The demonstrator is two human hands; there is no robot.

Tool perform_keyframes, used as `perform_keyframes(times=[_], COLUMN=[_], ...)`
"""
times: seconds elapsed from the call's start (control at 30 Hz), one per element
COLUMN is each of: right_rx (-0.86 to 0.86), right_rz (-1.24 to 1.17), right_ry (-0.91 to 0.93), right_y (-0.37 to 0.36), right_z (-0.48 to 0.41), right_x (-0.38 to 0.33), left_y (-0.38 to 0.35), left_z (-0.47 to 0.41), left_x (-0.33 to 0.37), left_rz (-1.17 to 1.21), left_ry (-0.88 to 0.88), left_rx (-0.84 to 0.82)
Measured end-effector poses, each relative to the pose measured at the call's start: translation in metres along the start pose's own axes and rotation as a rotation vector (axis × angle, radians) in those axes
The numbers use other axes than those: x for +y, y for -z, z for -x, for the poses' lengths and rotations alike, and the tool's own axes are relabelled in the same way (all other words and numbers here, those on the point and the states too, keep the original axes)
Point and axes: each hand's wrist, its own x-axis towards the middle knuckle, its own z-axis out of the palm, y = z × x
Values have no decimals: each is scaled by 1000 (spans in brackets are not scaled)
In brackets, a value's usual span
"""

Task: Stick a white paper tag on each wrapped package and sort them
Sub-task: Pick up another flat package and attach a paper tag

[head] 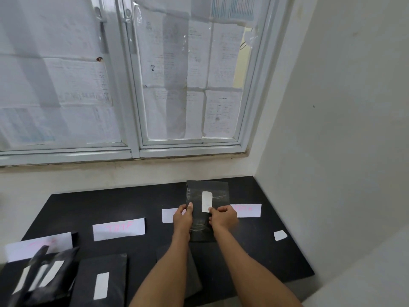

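Both hands are closed on one black plastic-wrapped package (195, 196), which I see held up with its face toward the camera over the far right part of the black table (254, 251). The left hand (182, 218) grips the package's left edge, thumb on the front. The right hand (222, 217) grips the right edge with its fingers curled and its thumb at the lower end of the white paper tag (207, 201), which lies lengthwise down the middle of the package face. I cannot tell whether the package's lower end touches the table. Four white paper labels with pink writing lie in a row across the table: the leftmost label (38, 245), the second label (118, 229), the third label (168, 215), partly hidden behind the left hand, and the fourth label (247, 210), just right of the held package. The writing is too blurred to read. A heap of black tagged packages (42, 278) sits at the near left corner, overlapping the leftmost label. Beside it lies a single black package with a white tag (100, 282), nearer than the second label. A dark flat package (194, 273) lies under the left forearm, mostly hidden. A small loose white paper piece (280, 235) lies alone toward the table's right edge. Behind the table is a paper-covered window (177, 85).
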Motion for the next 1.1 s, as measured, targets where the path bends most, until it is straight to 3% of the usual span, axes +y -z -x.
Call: perform_keyframes(times=[0.17,0.33,0.47,0.57,0.77,1.0,1.1], right_rx=[15,45,-85,-77,-66,-354,-428], right_rz=[332,466,284,172,114,129,161], right_ry=[149,264,155,99,150,300,311], right_y=[9,10,14,17,17,12,9], right_z=[8,-1,-15,-22,-19,-15,-15], right_x=[-6,-5,-17,-26,-26,-9,-6], left_y=[7,15,18,17,19,31,35], left_z=[1,0,-3,-3,-9,-14,-11], left_x=[2,7,8,5,6,11,17], left_rz=[10,-25,-77,-88,-87,-30,-7], left_ry=[2,11,30,65,62,25,31], left_rx=[5,-30,-110,-164,-153,-4,-19])
